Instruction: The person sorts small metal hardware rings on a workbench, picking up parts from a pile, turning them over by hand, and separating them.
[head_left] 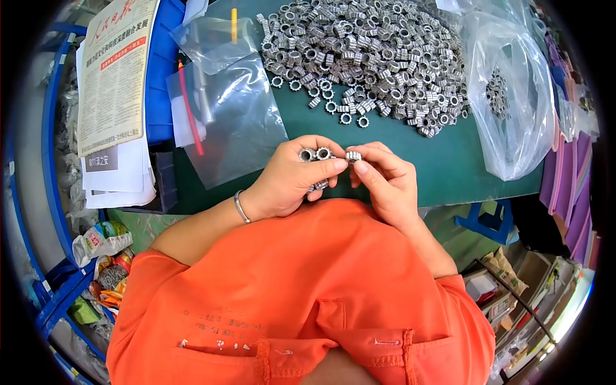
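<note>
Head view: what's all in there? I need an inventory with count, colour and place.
Loose metal rings: too many to count, silver, far side of table
Rings in left hand: about four, silver
Ring at right fingertips: one, silver
Table: one, green, centre
Clear bags: several, table's left and right
Yellow stick: one, upper left
Red stick: one, left
Newspaper: one, off-white, upper left
Stool: one, blue, right
Rack: one, blue, far left
Fabric: count unclear, purple, far right
Bracelet: one, silver, left wrist
Clothing: orange, below
Hands: two, bare, centre; left, right
</note>
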The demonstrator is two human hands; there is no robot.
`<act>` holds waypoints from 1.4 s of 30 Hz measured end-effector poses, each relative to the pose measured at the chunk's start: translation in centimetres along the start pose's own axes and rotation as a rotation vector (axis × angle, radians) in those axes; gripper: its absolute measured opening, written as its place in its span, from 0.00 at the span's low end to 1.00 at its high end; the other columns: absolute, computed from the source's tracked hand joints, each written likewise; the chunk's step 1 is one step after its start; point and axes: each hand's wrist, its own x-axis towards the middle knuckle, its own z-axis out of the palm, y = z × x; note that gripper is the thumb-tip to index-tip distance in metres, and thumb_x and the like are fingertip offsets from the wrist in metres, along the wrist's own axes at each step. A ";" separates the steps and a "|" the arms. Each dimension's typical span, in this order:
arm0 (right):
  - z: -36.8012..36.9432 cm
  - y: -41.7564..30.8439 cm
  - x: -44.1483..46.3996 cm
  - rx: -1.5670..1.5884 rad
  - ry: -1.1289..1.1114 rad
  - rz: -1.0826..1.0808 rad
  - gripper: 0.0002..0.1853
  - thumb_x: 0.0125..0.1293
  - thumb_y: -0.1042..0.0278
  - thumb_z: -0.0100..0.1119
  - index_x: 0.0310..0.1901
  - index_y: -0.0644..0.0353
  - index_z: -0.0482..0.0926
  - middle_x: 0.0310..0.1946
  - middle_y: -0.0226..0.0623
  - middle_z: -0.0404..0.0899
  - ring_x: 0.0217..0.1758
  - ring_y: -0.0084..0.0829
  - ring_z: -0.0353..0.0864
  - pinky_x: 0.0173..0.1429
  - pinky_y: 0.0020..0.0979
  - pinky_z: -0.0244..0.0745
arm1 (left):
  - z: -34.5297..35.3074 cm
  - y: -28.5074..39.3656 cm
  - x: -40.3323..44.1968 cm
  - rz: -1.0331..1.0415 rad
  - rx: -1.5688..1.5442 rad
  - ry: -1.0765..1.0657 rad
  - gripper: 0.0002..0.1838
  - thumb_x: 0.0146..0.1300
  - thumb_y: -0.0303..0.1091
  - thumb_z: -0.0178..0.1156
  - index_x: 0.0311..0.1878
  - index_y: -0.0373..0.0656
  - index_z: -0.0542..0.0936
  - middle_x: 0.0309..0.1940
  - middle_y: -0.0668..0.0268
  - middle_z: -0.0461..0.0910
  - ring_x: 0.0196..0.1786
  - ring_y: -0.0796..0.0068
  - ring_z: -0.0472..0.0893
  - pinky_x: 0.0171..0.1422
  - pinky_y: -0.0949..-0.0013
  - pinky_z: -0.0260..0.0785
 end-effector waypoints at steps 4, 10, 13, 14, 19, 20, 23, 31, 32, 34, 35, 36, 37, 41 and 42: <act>-0.5 0.5 0.1 -0.161 -0.019 -0.141 0.09 0.61 0.79 0.53 0.44 0.66 0.77 0.36 0.33 0.73 0.34 0.18 0.72 0.34 0.17 0.69 | 0.2 0.3 -0.2 0.009 0.072 0.033 0.07 0.57 0.29 0.59 0.37 0.38 0.75 0.23 0.67 0.74 0.18 0.87 0.67 0.18 0.83 0.57; 0.0 0.6 -0.3 0.084 0.036 0.034 0.10 0.63 0.78 0.51 0.45 0.68 0.75 0.36 0.36 0.77 0.36 0.22 0.77 0.39 0.20 0.74 | 0.0 0.4 -0.2 0.069 0.139 0.057 0.07 0.57 0.28 0.60 0.38 0.38 0.74 0.23 0.67 0.74 0.22 0.86 0.69 0.19 0.84 0.58; -0.2 0.9 -0.3 0.088 0.023 0.016 0.10 0.63 0.79 0.50 0.45 0.68 0.74 0.36 0.37 0.78 0.38 0.24 0.79 0.41 0.22 0.75 | 0.0 0.5 -0.2 0.076 0.168 0.059 0.07 0.56 0.27 0.60 0.38 0.38 0.75 0.23 0.67 0.74 0.21 0.87 0.69 0.19 0.84 0.58; -0.2 0.9 -0.3 0.091 0.021 0.016 0.09 0.63 0.79 0.50 0.45 0.68 0.74 0.37 0.37 0.78 0.38 0.24 0.79 0.40 0.22 0.75 | 0.0 0.4 -0.2 0.076 0.190 0.062 0.07 0.56 0.27 0.60 0.38 0.38 0.76 0.23 0.68 0.74 0.20 0.87 0.69 0.19 0.84 0.58; -0.2 1.0 -0.2 0.073 0.027 0.006 0.09 0.62 0.80 0.50 0.44 0.69 0.74 0.39 0.38 0.76 0.38 0.24 0.78 0.40 0.22 0.75 | -0.1 0.4 -0.2 0.089 0.232 0.054 0.07 0.56 0.27 0.60 0.38 0.38 0.76 0.23 0.68 0.74 0.19 0.87 0.68 0.19 0.84 0.57; -0.3 1.0 -0.1 0.022 0.020 -0.054 0.09 0.61 0.81 0.51 0.43 0.69 0.74 0.39 0.38 0.75 0.38 0.23 0.77 0.40 0.21 0.75 | -0.1 0.4 -0.2 0.102 0.246 0.057 0.07 0.56 0.27 0.61 0.38 0.38 0.76 0.23 0.68 0.74 0.19 0.87 0.68 0.19 0.84 0.57; 0.0 1.1 -0.2 0.009 0.014 -0.118 0.09 0.60 0.82 0.52 0.42 0.69 0.74 0.40 0.38 0.73 0.38 0.23 0.75 0.40 0.20 0.74 | -0.1 0.4 -0.1 0.118 0.290 0.067 0.07 0.55 0.27 0.61 0.37 0.38 0.76 0.22 0.68 0.74 0.18 0.88 0.67 0.19 0.84 0.57; -0.1 1.0 -0.4 0.121 0.076 0.005 0.09 0.59 0.82 0.53 0.42 0.70 0.74 0.36 0.39 0.76 0.37 0.24 0.78 0.38 0.23 0.76 | -0.1 0.4 0.0 0.049 0.073 0.065 0.08 0.57 0.27 0.57 0.39 0.36 0.74 0.25 0.65 0.74 0.22 0.84 0.71 0.18 0.82 0.59; -0.3 1.0 -0.3 0.200 0.071 0.047 0.09 0.60 0.81 0.53 0.43 0.70 0.74 0.36 0.41 0.77 0.36 0.26 0.79 0.38 0.24 0.77 | -0.2 0.3 0.1 0.033 -0.069 0.072 0.08 0.57 0.27 0.56 0.40 0.35 0.73 0.27 0.64 0.74 0.25 0.82 0.72 0.18 0.82 0.59; -0.5 0.9 -0.1 0.279 0.067 0.091 0.09 0.61 0.80 0.53 0.43 0.70 0.73 0.36 0.42 0.78 0.36 0.27 0.79 0.37 0.25 0.78 | -0.7 0.1 0.2 0.025 -0.108 0.038 0.08 0.57 0.26 0.55 0.40 0.35 0.73 0.29 0.63 0.74 0.26 0.81 0.73 0.18 0.82 0.60; -0.7 0.9 0.0 0.378 0.050 0.153 0.09 0.61 0.78 0.53 0.43 0.70 0.74 0.36 0.44 0.78 0.35 0.27 0.80 0.37 0.26 0.79 | -0.8 0.0 0.2 0.018 -0.147 0.003 0.09 0.57 0.25 0.54 0.41 0.34 0.73 0.30 0.61 0.74 0.28 0.79 0.73 0.18 0.81 0.61; -0.9 0.8 0.1 0.477 0.033 0.215 0.10 0.62 0.77 0.52 0.44 0.70 0.74 0.37 0.45 0.79 0.34 0.28 0.80 0.36 0.26 0.79 | -0.8 0.0 0.2 0.017 -0.147 0.003 0.09 0.57 0.25 0.54 0.41 0.34 0.73 0.30 0.61 0.74 0.28 0.79 0.73 0.18 0.81 0.61; -1.0 0.9 0.1 0.477 0.034 0.215 0.10 0.62 0.77 0.52 0.44 0.70 0.74 0.37 0.45 0.79 0.34 0.28 0.80 0.36 0.26 0.79 | -0.8 0.1 0.1 0.004 -0.122 0.011 0.09 0.57 0.24 0.54 0.41 0.34 0.73 0.30 0.62 0.74 0.28 0.80 0.74 0.18 0.81 0.61; -1.4 1.3 0.2 0.640 0.014 0.264 0.11 0.62 0.75 0.53 0.45 0.69 0.74 0.35 0.46 0.79 0.31 0.28 0.81 0.33 0.26 0.80 | -0.8 0.0 0.2 -0.007 -0.071 -0.006 0.10 0.56 0.22 0.54 0.42 0.34 0.72 0.30 0.61 0.75 0.28 0.80 0.74 0.18 0.82 0.62; -1.4 1.3 0.2 0.667 0.011 0.269 0.11 0.62 0.75 0.53 0.45 0.69 0.74 0.35 0.46 0.79 0.30 0.27 0.81 0.33 0.26 0.80 | -0.7 0.0 0.2 -0.007 -0.071 -0.007 0.10 0.56 0.22 0.54 0.42 0.34 0.72 0.30 0.61 0.75 0.28 0.80 0.74 0.18 0.82 0.62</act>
